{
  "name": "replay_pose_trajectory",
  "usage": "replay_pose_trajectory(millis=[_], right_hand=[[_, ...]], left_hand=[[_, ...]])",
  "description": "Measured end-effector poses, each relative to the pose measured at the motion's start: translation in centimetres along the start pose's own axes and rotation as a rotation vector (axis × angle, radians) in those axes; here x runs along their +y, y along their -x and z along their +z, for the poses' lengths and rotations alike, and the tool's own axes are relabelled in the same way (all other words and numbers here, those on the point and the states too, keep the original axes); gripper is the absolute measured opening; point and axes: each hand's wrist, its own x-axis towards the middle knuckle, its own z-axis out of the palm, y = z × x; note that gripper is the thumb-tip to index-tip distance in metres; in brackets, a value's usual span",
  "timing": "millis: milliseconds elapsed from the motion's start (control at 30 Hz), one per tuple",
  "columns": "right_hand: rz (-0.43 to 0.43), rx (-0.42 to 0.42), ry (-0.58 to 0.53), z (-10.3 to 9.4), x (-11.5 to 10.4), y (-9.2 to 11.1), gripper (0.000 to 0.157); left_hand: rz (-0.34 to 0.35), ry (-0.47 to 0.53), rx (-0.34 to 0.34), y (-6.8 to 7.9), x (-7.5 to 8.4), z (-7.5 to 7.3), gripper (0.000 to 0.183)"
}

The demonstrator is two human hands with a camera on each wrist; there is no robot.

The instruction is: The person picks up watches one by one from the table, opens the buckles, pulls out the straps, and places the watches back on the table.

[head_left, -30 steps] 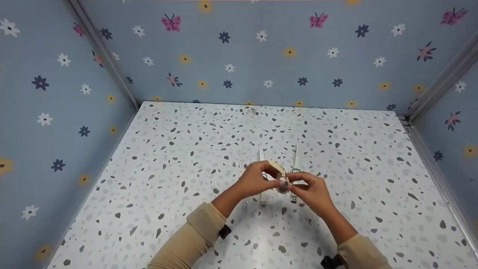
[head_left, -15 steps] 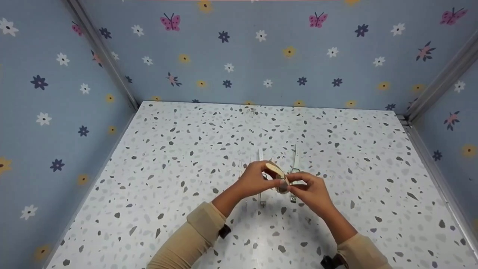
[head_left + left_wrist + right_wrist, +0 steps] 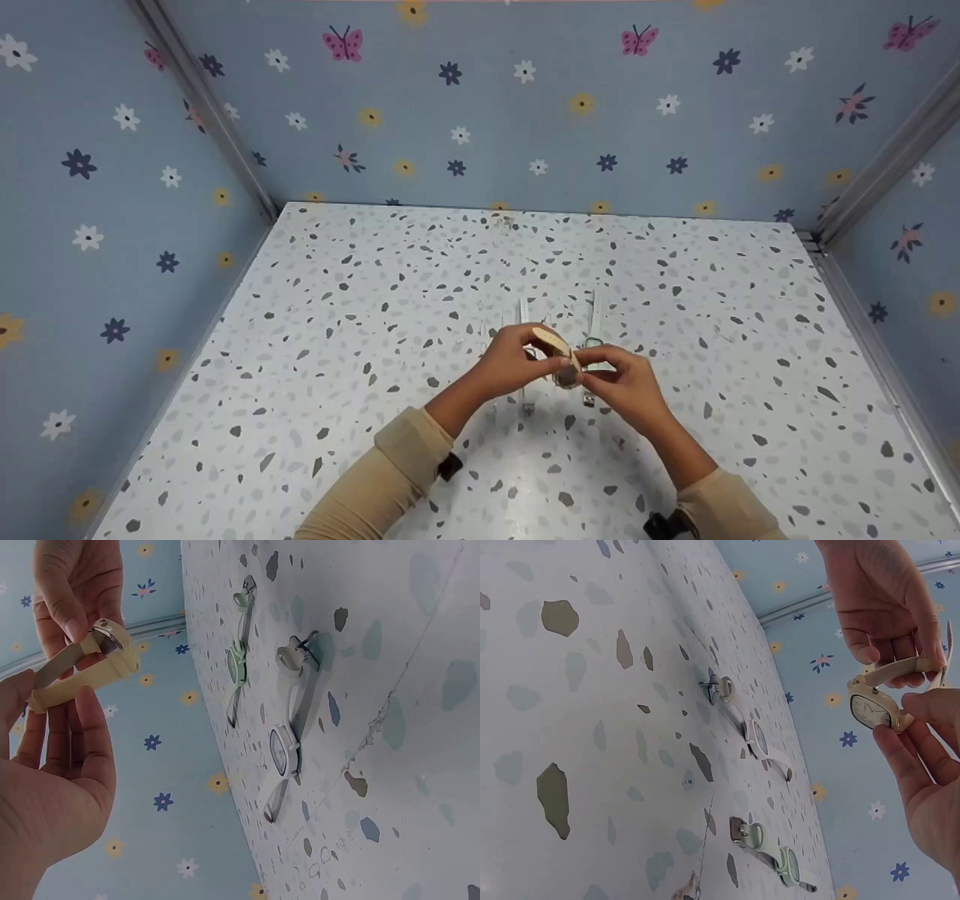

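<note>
A cream wristwatch [image 3: 553,342] is held up above the table between both hands. My left hand [image 3: 514,360] pinches its strap between thumb and fingers. With thumb and fingertips, my right hand [image 3: 626,382] grips the watch right beside its case. The right wrist view shows the rounded-square dial [image 3: 872,712] facing that camera, and the strap is bent into a loop. Below the hands lie a white wristwatch [image 3: 283,750] and a mint green wristwatch [image 3: 237,664], both stretched out on the table. In the head view the left hand partly hides the white one.
The table [image 3: 360,285] has a white speckled top. Blue walls with flowers and butterflies, such as the back wall [image 3: 495,105], enclose it on the left, back and right. Metal strips [image 3: 217,120] run along the wall corners.
The free end of the cream strap has tipped a little lower and to the left. Both hands stay nearly in the same place, still holding the wristwatch.
</note>
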Motion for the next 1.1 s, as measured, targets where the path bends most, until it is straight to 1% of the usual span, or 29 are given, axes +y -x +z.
replay_pose_trajectory(millis=[100,200,400,533,700,1000,1067,1100], right_hand=[[-0.009,-0.006,-0.007,0.0,0.1,0.0,0.026],[-0.001,-0.006,-0.013,0.0,0.1,0.0,0.026],[0.014,-0.006,0.002,-0.1,0.2,0.0,0.027],[0.013,-0.004,0.013,-0.2,0.4,0.1,0.026],[0.011,-0.006,0.001,-0.2,0.4,0.1,0.026],[0.046,-0.022,0.006,-0.2,0.1,0.2,0.026],[0.063,-0.018,0.008,-0.2,0.1,0.2,0.025],[0.066,-0.012,0.014,-0.2,0.5,0.2,0.025]], left_hand=[[-0.018,0.005,-0.010,0.1,0.2,-0.1,0.018],[-0.029,0.018,-0.009,0.1,0.2,0.0,0.019],[-0.032,0.045,-0.001,0.2,0.0,0.1,0.018],[-0.036,0.069,-0.011,0.2,-0.1,0.1,0.019],[-0.043,0.104,-0.009,0.2,-0.3,0.1,0.019],[-0.063,0.142,0.019,0.3,-0.9,0.2,0.017],[-0.072,0.141,0.016,0.4,-0.9,0.1,0.018],[-0.070,0.141,0.019,0.4,-1.3,0.2,0.017]])
